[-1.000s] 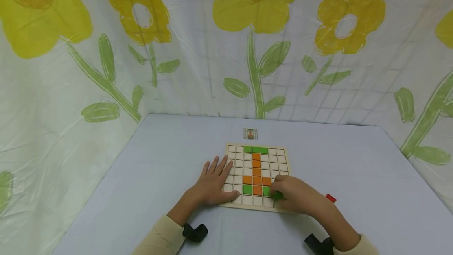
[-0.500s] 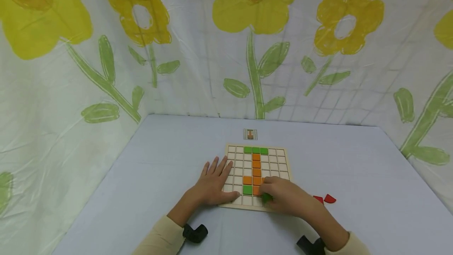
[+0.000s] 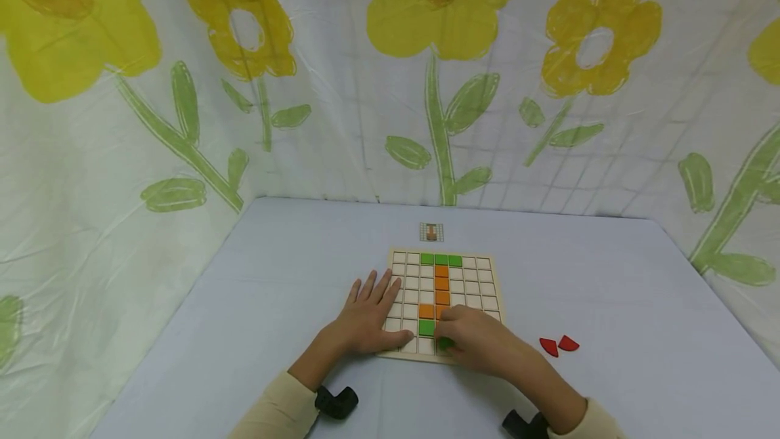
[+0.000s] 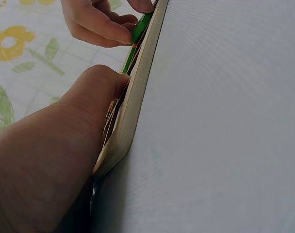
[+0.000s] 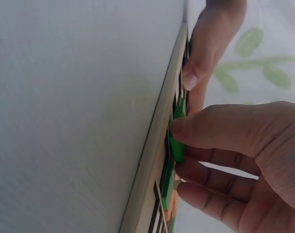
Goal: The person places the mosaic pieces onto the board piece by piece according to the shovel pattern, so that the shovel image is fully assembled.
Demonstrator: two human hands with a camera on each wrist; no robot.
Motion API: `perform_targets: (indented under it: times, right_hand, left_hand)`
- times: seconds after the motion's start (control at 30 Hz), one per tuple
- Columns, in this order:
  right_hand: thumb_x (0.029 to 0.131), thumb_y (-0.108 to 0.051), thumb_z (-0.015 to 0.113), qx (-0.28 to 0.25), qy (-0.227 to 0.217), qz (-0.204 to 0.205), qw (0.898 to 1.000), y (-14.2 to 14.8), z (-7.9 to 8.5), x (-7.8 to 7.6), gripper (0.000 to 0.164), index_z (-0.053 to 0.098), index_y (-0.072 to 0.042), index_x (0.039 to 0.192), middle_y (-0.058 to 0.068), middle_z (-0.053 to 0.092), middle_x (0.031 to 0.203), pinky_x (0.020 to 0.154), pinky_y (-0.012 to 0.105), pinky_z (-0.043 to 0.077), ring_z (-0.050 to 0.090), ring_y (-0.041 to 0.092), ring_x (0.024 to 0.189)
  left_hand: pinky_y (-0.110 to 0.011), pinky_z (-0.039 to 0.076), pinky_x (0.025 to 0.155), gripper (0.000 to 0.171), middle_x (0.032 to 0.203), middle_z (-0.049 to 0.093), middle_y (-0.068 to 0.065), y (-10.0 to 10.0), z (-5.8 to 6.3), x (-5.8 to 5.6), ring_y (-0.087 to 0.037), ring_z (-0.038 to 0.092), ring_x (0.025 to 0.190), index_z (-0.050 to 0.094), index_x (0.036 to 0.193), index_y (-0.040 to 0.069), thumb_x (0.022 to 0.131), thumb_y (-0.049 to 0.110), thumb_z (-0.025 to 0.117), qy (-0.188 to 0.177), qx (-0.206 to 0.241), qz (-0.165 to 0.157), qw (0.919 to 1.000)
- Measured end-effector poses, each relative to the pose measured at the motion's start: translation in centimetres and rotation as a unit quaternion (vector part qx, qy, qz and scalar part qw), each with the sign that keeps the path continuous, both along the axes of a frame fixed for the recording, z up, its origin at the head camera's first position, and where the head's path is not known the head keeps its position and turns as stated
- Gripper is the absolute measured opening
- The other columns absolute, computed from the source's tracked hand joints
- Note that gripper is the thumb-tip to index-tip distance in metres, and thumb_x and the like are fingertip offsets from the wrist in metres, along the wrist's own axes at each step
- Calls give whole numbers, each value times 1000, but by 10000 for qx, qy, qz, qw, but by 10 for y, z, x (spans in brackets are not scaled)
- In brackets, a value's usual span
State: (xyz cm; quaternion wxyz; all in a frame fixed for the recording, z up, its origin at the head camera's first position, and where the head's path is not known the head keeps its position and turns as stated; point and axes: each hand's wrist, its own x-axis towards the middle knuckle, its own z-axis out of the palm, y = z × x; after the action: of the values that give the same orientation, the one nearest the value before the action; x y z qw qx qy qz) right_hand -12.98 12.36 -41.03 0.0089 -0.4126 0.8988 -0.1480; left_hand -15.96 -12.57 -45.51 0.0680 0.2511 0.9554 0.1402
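Observation:
A wooden grid board (image 3: 426,346) lies in front of me in the head view. Green tiles (image 3: 441,259) sit in its far row, with orange tiles (image 3: 441,283) in a column below them. Another green tile (image 3: 426,328) lies in a nearer row. My left hand (image 3: 373,320) rests on the board's left side, fingers spread and straight, thumb on the near left part. Between thumb and fingers, my right hand (image 3: 481,341) pinches a green square tile (image 5: 177,145) over the near row. That hand hides several cells on the near right side.
Two red wedge-shaped pieces (image 3: 550,347) lie right of the board on the white table (image 3: 305,249). A small card with a grid pattern (image 3: 431,232) lies beyond the board. Behind the table hangs a flower-printed curtain (image 3: 335,120).
My right hand has slid left along the board's near rows with the green tile. Both red pieces now show fully beside the forearm. The left hand has stayed in place.

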Motion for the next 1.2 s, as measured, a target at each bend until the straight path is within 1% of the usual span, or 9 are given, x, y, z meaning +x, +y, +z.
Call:
perform_targets:
  times: [0.3, 0.6, 0.7, 0.83, 0.93, 1.0, 1.03, 1.1, 1.2]
  right_hand:
    - [79, -6, 84, 102, 208, 16, 9997, -5, -1, 5, 15, 75, -17, 83, -11, 57, 80, 67, 21, 46, 46, 8, 74]
    - [81, -10, 85, 144, 411, -94, 9990, -3, -5, 11, 7, 80, -14, 84, -10, 57, 75, 62, 19, 42, 43, 7, 70]
    - [80, -8, 84, 251, 635, -66, 9976, -3, -6, 13, 9, 79, -14, 80, -11, 56, 73, 59, 18, 41, 42, 6, 68]
    - [76, -2, 84, 370, 1013, 38, 9942, -2, -7, 18, 14, 76, -13, 74, -10, 54, 72, 56, 17, 41, 42, 5, 65]
    - [75, -2, 84, 446, 1149, 71, 9923, -2, -6, 21, 13, 77, -12, 76, -7, 58, 74, 57, 17, 43, 45, 5, 66]
    - [76, -2, 84, 447, 1082, 110, 9931, 0, -4, 22, 12, 78, -12, 77, -7, 61, 77, 60, 18, 46, 49, 6, 68]
    - [77, -2, 83, 419, 968, 128, 9943, 1, -3, 23, 12, 78, -12, 78, -7, 63, 79, 62, 19, 47, 51, 6, 69]
    - [79, -1, 82, 307, 623, 151, 9975, 5, 0, 23, 13, 77, -13, 77, -7, 65, 83, 64, 20, 48, 52, 6, 71]
    - [82, -2, 80, 106, 62, 93, 9999, 16, 5, 21, 15, 77, -16, 80, -11, 68, 86, 70, 23, 51, 55, 5, 76]
  left_hand:
    - [-62, 4, 116, 99, 167, 8, -15, -1, -2, 0, -40, 3, 151, 19, 161, 8, 91, 70, 52, 80, 95, -103, 9999]
    - [-61, 4, 116, 99, 167, 7, -14, 0, 0, 0, -39, 2, 151, 18, 161, 8, 91, 70, 52, 18, 41, -57, 10000]
    - [-61, 4, 116, 99, 167, 8, -13, 1, 2, 1, -39, 2, 151, 18, 161, 9, 91, 70, 52, 0, 23, -30, 10000]
    - [-61, 4, 116, 99, 167, 7, -13, 1, 3, 1, -39, 2, 151, 18, 161, 9, 91, 70, 52, 11, -4, -19, 10000]
    - [-61, 4, 116, 99, 167, 8, -13, 1, 4, 1, -39, 2, 151, 18, 161, 9, 91, 70, 52, 16, 1, -22, 10000]
    - [-61, 4, 116, 99, 167, 8, -14, 1, 4, 1, -39, 2, 151, 18, 161, 9, 91, 70, 52, 1, 16, -28, 10000]
    - [-61, 4, 116, 99, 167, 7, -14, 1, 4, 1, -39, 2, 151, 18, 161, 9, 91, 70, 52, -9, 17, -31, 10000]
    - [-61, 3, 116, 99, 167, 8, -14, 1, 4, 1, -39, 2, 151, 18, 161, 9, 91, 70, 52, -38, 35, -26, 10000]
    - [-61, 3, 116, 99, 167, 7, -14, 1, 4, 0, -39, 1, 151, 18, 162, 9, 91, 70, 52, -62, 9, -11, 10000]
